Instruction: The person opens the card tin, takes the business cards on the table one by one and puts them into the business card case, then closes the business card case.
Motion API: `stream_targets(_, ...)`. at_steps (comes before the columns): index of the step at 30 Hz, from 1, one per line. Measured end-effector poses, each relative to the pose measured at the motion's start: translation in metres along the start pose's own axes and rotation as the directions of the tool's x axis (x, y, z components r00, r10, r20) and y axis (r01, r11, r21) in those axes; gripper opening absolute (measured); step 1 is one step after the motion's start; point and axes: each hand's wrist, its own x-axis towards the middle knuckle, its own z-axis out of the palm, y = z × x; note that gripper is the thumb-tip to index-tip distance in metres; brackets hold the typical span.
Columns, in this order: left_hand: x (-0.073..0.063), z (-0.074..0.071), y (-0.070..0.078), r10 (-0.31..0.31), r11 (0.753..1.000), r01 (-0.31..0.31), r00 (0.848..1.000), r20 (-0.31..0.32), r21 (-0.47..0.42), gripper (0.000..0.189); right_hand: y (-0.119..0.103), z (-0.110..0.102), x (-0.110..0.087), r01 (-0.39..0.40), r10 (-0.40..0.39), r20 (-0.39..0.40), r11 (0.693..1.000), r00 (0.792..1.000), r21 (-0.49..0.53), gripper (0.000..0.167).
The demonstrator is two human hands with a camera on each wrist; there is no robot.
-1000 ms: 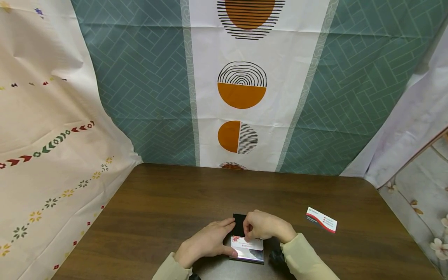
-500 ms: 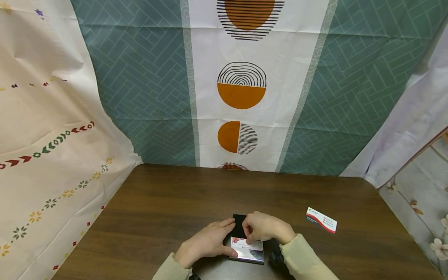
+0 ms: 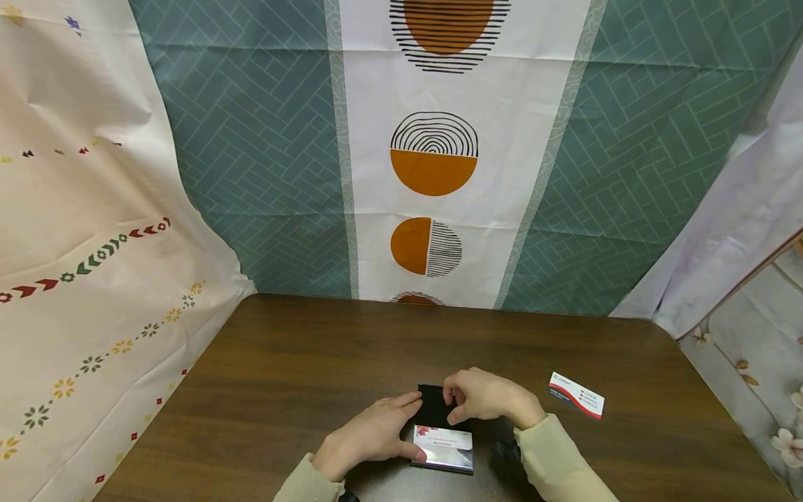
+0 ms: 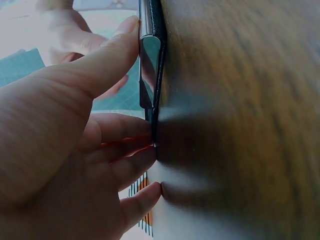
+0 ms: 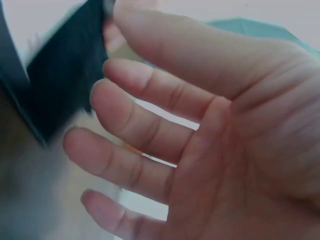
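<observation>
A metal business card case lies on the table, its black flap folded out flat on the far side. Inside sits a white card with red flowers printed at one corner. My left hand steadies the case: the thumb presses its near left part, and the straight fingers reach along the flap's left edge. In the left wrist view the fingertips meet the tabletop beside the case. My right hand is over the flap's right side, fingers loosely bent and spread, holding nothing in the right wrist view.
A second business card, white with red and dark stripes, lies to the right of the right hand. The brown wooden table ends at a patterned cloth behind, with more cloth hanging at both sides.
The right hand has let go of the white card and moved right and slightly away, its fingers loosened. The card sits slightly nearer me in the case. The left hand has stayed put.
</observation>
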Motion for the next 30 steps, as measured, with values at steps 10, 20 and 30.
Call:
stream_targets(10, -0.001, 0.0, 0.0, 0.006, 1.0, -0.006, 1.0, -0.002, 0.004, 0.09, 0.042, -0.044, -0.035, -0.112, 0.121, -0.166, 0.992, 0.979, 0.064, 0.025)
stream_targets(20, 0.0, 0.0, 0.0, 0.007, 1.0, -0.007, 1.0, 0.0, 0.005, 0.091, 0.084, -0.068, -0.073, -0.236, 0.249, -0.295, 0.969, 0.923, 0.077, 0.033)
stream_targets(30, 0.0, 0.001, -0.001, 0.01, 1.0, -0.01, 1.0, -0.004, 0.003, 0.09, 0.117, -0.07, -0.095, -0.508, 0.508, -0.275, 0.858, 0.816, 0.075, 0.051)
